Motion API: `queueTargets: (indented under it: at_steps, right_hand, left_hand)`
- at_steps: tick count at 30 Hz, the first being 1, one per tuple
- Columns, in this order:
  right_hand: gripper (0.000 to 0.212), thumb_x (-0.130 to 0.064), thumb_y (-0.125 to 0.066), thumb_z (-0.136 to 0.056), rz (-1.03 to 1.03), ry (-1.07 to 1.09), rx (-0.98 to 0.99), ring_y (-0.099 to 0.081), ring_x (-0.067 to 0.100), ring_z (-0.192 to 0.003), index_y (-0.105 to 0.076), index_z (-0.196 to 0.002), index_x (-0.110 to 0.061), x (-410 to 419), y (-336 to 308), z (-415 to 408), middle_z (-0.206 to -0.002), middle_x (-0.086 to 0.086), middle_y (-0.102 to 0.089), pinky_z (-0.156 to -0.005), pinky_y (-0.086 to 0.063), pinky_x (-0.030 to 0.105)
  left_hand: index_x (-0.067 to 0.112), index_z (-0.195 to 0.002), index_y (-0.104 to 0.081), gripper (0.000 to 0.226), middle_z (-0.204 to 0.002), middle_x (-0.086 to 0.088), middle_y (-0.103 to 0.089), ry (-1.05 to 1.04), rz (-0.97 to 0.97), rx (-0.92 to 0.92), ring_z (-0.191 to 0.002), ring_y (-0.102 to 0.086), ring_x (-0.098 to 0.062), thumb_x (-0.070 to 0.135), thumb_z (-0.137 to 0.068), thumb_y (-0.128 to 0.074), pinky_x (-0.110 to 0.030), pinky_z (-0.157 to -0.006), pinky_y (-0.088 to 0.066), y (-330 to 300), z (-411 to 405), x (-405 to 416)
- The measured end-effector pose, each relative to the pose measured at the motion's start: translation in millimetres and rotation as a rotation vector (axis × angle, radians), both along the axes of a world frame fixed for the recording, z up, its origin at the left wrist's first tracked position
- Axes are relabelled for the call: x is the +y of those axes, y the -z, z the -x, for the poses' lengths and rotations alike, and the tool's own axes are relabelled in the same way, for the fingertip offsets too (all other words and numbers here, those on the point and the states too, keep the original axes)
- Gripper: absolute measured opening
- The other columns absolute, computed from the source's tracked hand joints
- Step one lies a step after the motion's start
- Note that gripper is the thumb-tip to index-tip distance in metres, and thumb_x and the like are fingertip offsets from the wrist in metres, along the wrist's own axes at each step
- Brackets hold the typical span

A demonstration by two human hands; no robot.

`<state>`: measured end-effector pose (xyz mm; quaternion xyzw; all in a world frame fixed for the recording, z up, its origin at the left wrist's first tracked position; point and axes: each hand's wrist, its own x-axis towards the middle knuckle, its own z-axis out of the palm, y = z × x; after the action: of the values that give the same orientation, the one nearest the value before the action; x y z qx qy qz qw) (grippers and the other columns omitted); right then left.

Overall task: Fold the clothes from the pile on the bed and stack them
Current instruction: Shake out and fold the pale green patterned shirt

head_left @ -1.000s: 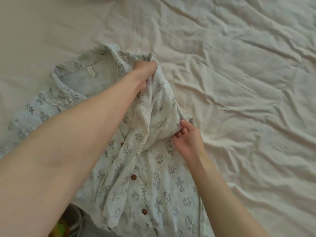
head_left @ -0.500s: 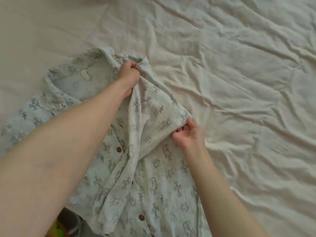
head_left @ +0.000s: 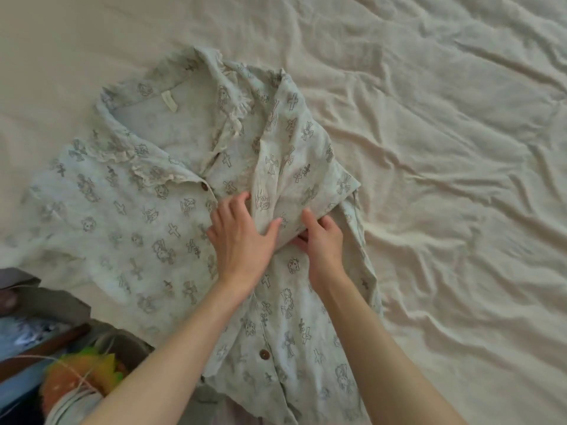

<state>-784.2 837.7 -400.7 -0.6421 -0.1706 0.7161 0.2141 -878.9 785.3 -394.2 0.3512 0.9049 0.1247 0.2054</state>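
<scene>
Left hand flat — pressing crinkled printed shirt | right hand pinching folded sleeve | rumpled bedsheet

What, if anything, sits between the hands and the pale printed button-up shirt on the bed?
Nothing visible. The left hand lies flat with straight fingers on the pale printed button-up shirt, and the right hand pinches the edge of the folded-in sleeve. Both touch the fabric directly on the cream bedsheet.
</scene>
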Motion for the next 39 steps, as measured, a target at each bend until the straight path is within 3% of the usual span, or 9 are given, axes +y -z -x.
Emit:
queueTargets:
  at_steps: [6,9,13,19,26,29,32,36,39]
  right_hand:
    - [0.03,-0.023,-0.049,-0.097,0.057,-0.265,0.031,-0.067,0.019,-0.084,-0.059,-0.108,0.004,-31,-6,10,-0.103,0.017,-0.069,-0.07,-0.056,0.024]
    - [0.028,-0.019,-0.042,-0.1,0.01,-0.232,0.027,-0.067,0.017,-0.083,-0.058,-0.106,0.004,-42,-16,14,-0.099,0.015,-0.067,-0.07,-0.057,0.022]
    - [0.026,-0.025,-0.042,-0.101,-0.055,-0.146,-0.008,-0.067,0.015,-0.08,-0.057,-0.099,-0.004,-50,-26,13,-0.092,0.008,-0.067,-0.065,-0.056,0.02]
    - [0.026,-0.036,-0.055,-0.094,-0.036,-0.457,-0.004,-0.062,0.015,-0.096,-0.058,-0.1,-0.011,-74,-30,31,-0.105,0.004,-0.064,-0.09,-0.05,0.032]
    - [0.034,-0.028,-0.052,-0.095,-0.182,-0.494,-0.212,-0.06,0.039,-0.097,-0.055,-0.094,0.006,-93,-40,47,-0.103,0.027,-0.062,-0.097,-0.043,0.052]
    - [0.023,-0.028,-0.05,-0.096,-0.218,-0.439,-0.114,-0.063,0.024,-0.08,-0.053,-0.091,-0.006,-108,-47,35,-0.092,0.011,-0.063,-0.081,-0.056,0.042]
    - [0.025,-0.028,-0.051,-0.097,-0.064,-0.386,-0.007,-0.068,0.021,-0.089,-0.055,-0.112,-0.009,-131,-49,19,-0.104,0.009,-0.066,-0.079,-0.057,0.029]
    - [0.042,-0.035,-0.056,-0.093,0.146,-0.538,-0.01,-0.061,0.02,-0.094,-0.052,-0.119,-0.001,-164,-39,11,-0.108,0.015,-0.062,-0.097,-0.049,0.039]
    - [0.026,-0.024,-0.057,-0.094,0.19,-0.518,0.018,-0.062,0.022,-0.095,-0.052,-0.101,0.0,-177,-33,18,-0.11,0.018,-0.064,-0.093,-0.052,0.035]
  left_hand:
    - [0.008,-0.096,-0.062,0.025,-0.11,-0.008,-0.05,0.029,0.086,-0.016,-0.103,-0.044,-0.025,0.032,-0.091,-0.055,-0.036,-0.083,-0.037,-7,0,-31]
    - [0.008,-0.07,-0.053,0.031,-0.067,-0.003,-0.05,-0.177,-0.002,-0.392,-0.063,-0.046,-0.018,0.027,-0.095,-0.051,-0.027,-0.055,-0.034,-16,28,-35]
    - [-0.001,-0.089,-0.063,0.033,-0.082,-0.012,-0.054,-0.488,-0.148,-0.694,-0.074,-0.05,-0.021,0.03,-0.094,-0.054,-0.035,-0.07,-0.044,-26,83,-36]
    - [0.014,-0.087,-0.058,0.039,-0.089,0.001,-0.063,-0.341,-0.003,-0.685,-0.079,-0.06,-0.016,0.052,-0.085,-0.059,-0.032,-0.071,-0.051,-26,84,-76]
    - [0.015,-0.102,-0.063,0.019,-0.093,-0.001,-0.07,-0.49,-0.105,-0.84,-0.086,-0.068,-0.015,0.03,-0.092,-0.058,-0.03,-0.073,-0.056,-17,78,-136]
    - [0.018,-0.101,-0.064,0.018,-0.097,0.003,-0.069,-0.491,-0.229,-0.865,-0.084,-0.067,-0.006,0.032,-0.091,-0.058,-0.019,-0.068,-0.052,-21,89,-164]
    - [0.023,-0.104,-0.063,0.034,-0.107,0.0,-0.067,-0.509,-0.197,-0.933,-0.099,-0.064,-0.016,0.045,-0.079,-0.064,-0.034,-0.088,-0.051,-27,95,-199]
    - [0.013,-0.113,-0.059,0.035,-0.106,-0.005,-0.069,-0.467,0.084,-1.078,-0.091,-0.068,-0.02,0.026,-0.082,-0.068,-0.035,-0.071,-0.059,-28,87,-238]
    - [0.009,-0.105,-0.062,0.018,-0.103,-0.008,-0.069,-0.591,-0.058,-1.008,-0.079,-0.069,-0.015,0.014,-0.087,-0.063,-0.024,-0.059,-0.057,-23,88,-248]
